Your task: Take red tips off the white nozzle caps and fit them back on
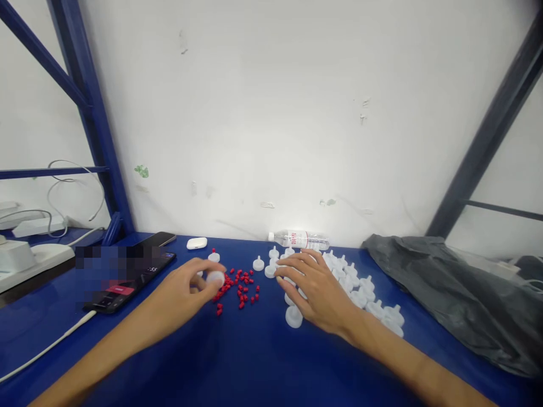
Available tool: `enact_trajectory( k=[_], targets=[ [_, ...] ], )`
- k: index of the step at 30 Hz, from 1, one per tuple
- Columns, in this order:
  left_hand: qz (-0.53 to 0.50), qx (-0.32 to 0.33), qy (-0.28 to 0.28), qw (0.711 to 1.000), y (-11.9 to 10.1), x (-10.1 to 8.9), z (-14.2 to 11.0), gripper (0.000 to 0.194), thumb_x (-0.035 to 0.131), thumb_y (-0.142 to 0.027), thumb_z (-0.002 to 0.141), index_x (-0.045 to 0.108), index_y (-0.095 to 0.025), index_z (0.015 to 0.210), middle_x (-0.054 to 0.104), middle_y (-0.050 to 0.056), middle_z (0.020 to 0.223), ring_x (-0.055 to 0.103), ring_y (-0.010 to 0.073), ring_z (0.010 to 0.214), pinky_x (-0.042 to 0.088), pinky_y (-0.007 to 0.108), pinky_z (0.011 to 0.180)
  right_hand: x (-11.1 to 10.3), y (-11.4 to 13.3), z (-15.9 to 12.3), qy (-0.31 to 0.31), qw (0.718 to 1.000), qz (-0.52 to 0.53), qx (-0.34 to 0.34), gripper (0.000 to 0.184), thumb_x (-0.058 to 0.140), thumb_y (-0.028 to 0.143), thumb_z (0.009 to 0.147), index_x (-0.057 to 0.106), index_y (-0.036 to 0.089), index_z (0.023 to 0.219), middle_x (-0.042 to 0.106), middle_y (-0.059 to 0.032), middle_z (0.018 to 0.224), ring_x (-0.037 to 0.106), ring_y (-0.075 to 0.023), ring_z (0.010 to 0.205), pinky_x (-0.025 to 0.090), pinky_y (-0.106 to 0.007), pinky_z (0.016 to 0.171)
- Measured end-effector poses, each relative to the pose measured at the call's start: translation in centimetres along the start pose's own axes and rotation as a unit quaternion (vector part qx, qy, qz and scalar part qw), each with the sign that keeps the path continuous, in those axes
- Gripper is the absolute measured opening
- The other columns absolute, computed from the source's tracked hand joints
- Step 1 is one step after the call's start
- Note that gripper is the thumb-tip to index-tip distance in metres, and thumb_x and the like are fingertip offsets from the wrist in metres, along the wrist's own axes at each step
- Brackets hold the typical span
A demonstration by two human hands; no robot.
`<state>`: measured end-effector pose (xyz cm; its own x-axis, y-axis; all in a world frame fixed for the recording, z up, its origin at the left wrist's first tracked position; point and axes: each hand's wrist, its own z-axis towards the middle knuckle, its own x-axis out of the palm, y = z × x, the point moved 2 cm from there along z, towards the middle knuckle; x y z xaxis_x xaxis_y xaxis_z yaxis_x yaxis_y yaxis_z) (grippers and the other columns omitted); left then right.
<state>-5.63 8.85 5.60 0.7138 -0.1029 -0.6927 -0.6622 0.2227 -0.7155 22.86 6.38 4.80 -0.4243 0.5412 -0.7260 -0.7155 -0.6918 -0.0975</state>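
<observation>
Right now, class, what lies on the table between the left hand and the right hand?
In the head view, small red pieces lie scattered between the left hand and the right hand, with a few white caps nearer the right.

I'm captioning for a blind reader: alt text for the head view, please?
A person's left hand holds a round white plastic piece beside small red plastic pieces on a blue table; the right hand is over a cluster of white nozzle-topped plastic discs. Behind lies a clear plastic bottle.
</observation>
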Motion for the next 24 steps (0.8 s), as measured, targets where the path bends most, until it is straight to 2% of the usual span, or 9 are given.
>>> enact_trajectory(
  k=[1, 3, 6, 10, 13, 16, 19, 22, 24],
  targets=[
    [0.045, -0.009, -0.018, 0.999, 1.1, -0.5, -0.4, 0.050, 0.054, -0.062, 0.089, 0.070, -0.024, 0.117, 0.072, 0.005, 0.103, 0.067, 0.0250, 0.083, 0.054, 0.035, 0.071, 0.6, -0.5, 0.1, 0.033, 0.999, -0.004, 0.020, 0.023, 0.050, 0.028, 0.106, 0.070, 0.024, 0.116, 0.074, -0.0077, 0.123, 0.065, -0.0256, 0.116, 0.041, -0.054, 0.111],
    [0.112, -0.012, -0.016, 0.994, 2.9, -1.1, -0.9, 0.047, 0.050, -0.058, 0.090, 0.074, -0.024, 0.113, 0.072, 0.006, 0.108, 0.066, 0.0255, 0.083, 0.053, 0.038, 0.080, 1.7, -1.2, 0.3, 0.086, 0.995, -0.013, 0.042, 0.029, 0.049, 0.035, 0.107, 0.069, 0.026, 0.125, 0.070, -0.0093, 0.134, 0.060, -0.0297, 0.127, 0.038, -0.060, 0.113],
    [0.160, -0.017, -0.009, 0.987, 4.6, -1.4, -1.2, 0.044, 0.045, -0.052, 0.093, 0.076, -0.025, 0.108, 0.072, 0.007, 0.111, 0.066, 0.0277, 0.095, 0.050, 0.040, 0.093, 3.1, -1.8, 0.4, 0.129, 0.990, -0.022, 0.048, 0.038, 0.048, 0.043, 0.107, 0.064, 0.028, 0.138, 0.065, -0.0109, 0.142, 0.055, -0.0339, 0.136, 0.037, -0.065, 0.114],
    [0.163, -0.014, -0.012, 0.986, 4.9, -1.3, -1.1, 0.054, 0.029, -0.050, 0.100, 0.075, -0.021, 0.104, 0.071, 0.010, 0.107, 0.065, 0.0297, 0.109, 0.046, 0.041, 0.104, 4.0, -1.7, 1.0, 0.153, 0.987, -0.027, 0.031, 0.042, 0.044, 0.046, 0.108, 0.062, 0.027, 0.141, 0.069, -0.0095, 0.136, 0.058, -0.0349, 0.133, 0.038, -0.066, 0.114],
    [0.174, -0.014, -0.022, 0.984, 5.1, -1.3, -1.2, 0.057, 0.021, -0.047, 0.103, 0.071, -0.021, 0.111, 0.068, 0.010, 0.112, 0.065, 0.0286, 0.112, 0.045, 0.041, 0.106, 4.5, -1.7, 1.6, 0.173, 0.984, -0.028, 0.031, 0.043, 0.042, 0.048, 0.108, 0.066, 0.025, 0.136, 0.072, -0.0099, 0.133, 0.060, -0.0348, 0.131, 0.040, -0.065, 0.113],
    [0.226, -0.013, -0.036, 0.973, 5.5, -1.2, -1.4, 0.055, 0.017, -0.043, 0.104, 0.067, -0.022, 0.114, 0.064, 0.010, 0.115, 0.067, 0.0280, 0.107, 0.049, 0.043, 0.101, 4.7, -1.7, 2.0, 0.184, 0.982, -0.017, 0.033, 0.040, 0.041, 0.045, 0.109, 0.070, 0.024, 0.129, 0.075, -0.0092, 0.124, 0.061, -0.0320, 0.130, 0.041, -0.061, 0.114],
    [0.329, -0.030, -0.072, 0.941, 5.3, -1.1, -2.0, 0.051, 0.017, -0.039, 0.104, 0.063, -0.021, 0.117, 0.059, 0.012, 0.120, 0.071, 0.0288, 0.094, 0.055, 0.042, 0.083, 3.7, -1.7, 2.3, 0.151, 0.988, 0.003, 0.034, 0.039, 0.040, 0.042, 0.110, 0.069, 0.022, 0.127, 0.076, -0.0080, 0.123, 0.062, -0.0295, 0.130, 0.039, -0.059, 0.117],
    [0.414, -0.038, -0.136, 0.899, 4.2, -0.7, -3.1, 0.050, 0.017, -0.037, 0.105, 0.061, -0.021, 0.122, 0.055, 0.014, 0.127, 0.073, 0.0284, 0.085, 0.054, 0.037, 0.065, 1.3, -1.0, 2.4, 0.093, 0.994, 0.024, 0.049, 0.036, 0.049, 0.047, 0.107, 0.068, 0.021, 0.124, 0.075, -0.0070, 0.122, 0.066, -0.0278, 0.123, 0.037, -0.059, 0.118],
    [0.408, -0.020, -0.165, 0.898, 3.2, 0.0, -4.0, 0.048, 0.019, -0.038, 0.106, 0.061, -0.022, 0.123, 0.055, 0.013, 0.129, 0.073, 0.0273, 0.086, 0.054, 0.036, 0.064, -0.7, 0.1, 2.0, 0.056, 0.996, 0.034, 0.056, 0.030, 0.056, 0.046, 0.104, 0.067, 0.022, 0.119, 0.076, -0.0056, 0.116, 0.069, -0.0264, 0.112, 0.045, -0.056, 0.112]
  ],
)
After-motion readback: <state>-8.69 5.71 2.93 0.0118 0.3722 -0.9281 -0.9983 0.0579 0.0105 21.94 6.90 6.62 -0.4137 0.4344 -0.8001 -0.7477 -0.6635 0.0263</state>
